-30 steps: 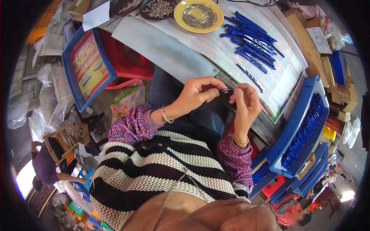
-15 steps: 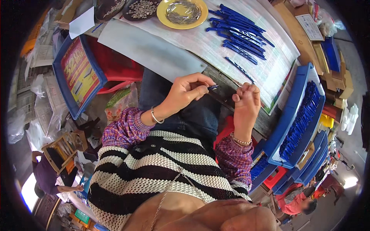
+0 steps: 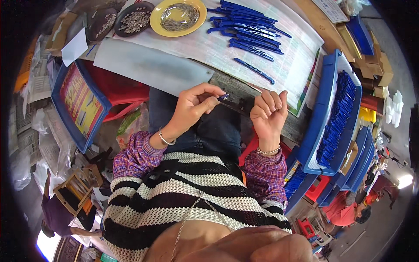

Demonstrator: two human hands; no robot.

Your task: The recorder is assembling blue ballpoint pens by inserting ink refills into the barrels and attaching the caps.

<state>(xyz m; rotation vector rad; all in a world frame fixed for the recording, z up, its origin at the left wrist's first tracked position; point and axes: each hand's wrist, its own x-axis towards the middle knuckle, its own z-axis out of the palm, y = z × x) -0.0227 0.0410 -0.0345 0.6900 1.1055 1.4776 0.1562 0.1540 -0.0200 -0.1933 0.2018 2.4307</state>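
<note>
Over cluttered table (image 3: 244,43), left hand (image 3: 192,107) pinches blue pen part (image 3: 224,96) (right hand (image 3: 268,115) curled beside, seemingly empty)

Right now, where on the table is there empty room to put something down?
Bare room lies on the grey sheet, between the yellow dish and the left hand. The printed paper is also free between the dish and the pile of blue pieces. It is crowded at that pile and at the blue tray on the right, which is packed full.
</note>
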